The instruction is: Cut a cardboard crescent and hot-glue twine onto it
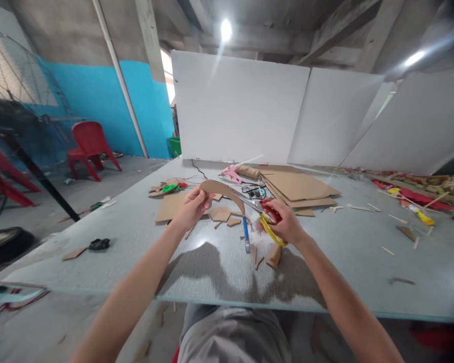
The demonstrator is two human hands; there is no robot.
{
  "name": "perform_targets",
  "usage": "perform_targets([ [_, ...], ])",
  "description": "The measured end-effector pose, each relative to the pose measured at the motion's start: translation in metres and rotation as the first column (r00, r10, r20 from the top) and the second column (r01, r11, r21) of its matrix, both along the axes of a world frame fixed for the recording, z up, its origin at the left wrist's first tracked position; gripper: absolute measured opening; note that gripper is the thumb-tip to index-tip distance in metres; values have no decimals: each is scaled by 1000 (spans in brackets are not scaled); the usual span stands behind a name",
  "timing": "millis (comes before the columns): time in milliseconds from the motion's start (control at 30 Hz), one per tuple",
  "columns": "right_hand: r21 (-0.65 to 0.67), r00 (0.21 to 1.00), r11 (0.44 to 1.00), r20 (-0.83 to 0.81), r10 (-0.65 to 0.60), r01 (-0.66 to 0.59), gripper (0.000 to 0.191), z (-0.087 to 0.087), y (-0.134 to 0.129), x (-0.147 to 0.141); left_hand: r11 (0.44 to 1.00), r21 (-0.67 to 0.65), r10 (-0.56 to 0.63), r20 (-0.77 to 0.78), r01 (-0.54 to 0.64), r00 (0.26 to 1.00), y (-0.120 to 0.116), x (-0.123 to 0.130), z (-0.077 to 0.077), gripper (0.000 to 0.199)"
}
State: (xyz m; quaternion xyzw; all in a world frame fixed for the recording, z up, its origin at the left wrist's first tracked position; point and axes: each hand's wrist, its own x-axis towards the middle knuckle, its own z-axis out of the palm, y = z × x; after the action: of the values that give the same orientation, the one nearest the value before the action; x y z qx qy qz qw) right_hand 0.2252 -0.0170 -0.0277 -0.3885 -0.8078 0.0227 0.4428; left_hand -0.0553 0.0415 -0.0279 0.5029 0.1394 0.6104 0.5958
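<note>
A curved strip of brown cardboard (224, 191) is pinched by its left end in my left hand (194, 204). My right hand (287, 222) is closed round the red and yellow handles of a pair of scissors (267, 227). The metal blades point up and left and lie along the upper edge of the strip; whether they are cutting into it I cannot tell. Below the strip a blue utility knife (245, 234) lies on the table. Cardboard offcuts (220, 214) are scattered under and around the hands.
Behind the hands lie a pink glue gun (231, 174), a brown roll (248, 172) and stacked cardboard sheets (298, 184). Scraps with green and red bits (170, 188) sit at left, near a black crumpled piece (99, 244). Sticks and red material (419, 196) cover the right. White panels (242, 106) stand behind.
</note>
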Motion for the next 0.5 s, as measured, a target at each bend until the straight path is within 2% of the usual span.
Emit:
perform_targets([
  [133,107,997,991,23,-78,75,41,1,0,-1,1000,1,12,5,-12,1000,0,1,0,39],
  [233,135,995,986,30,-100,96,39,1,-1,-2,1000,4,15,2,-15,1000,0,0,0,41],
  [367,100,995,991,40,-87,83,39,2,-2,-2,1000,8,17,-1,-17,1000,0,-2,0,41],
  [500,-6,997,997,32,-74,75,37,2,-1,0,1000,9,19,-9,-19,1000,2,-2,-1,41],
])
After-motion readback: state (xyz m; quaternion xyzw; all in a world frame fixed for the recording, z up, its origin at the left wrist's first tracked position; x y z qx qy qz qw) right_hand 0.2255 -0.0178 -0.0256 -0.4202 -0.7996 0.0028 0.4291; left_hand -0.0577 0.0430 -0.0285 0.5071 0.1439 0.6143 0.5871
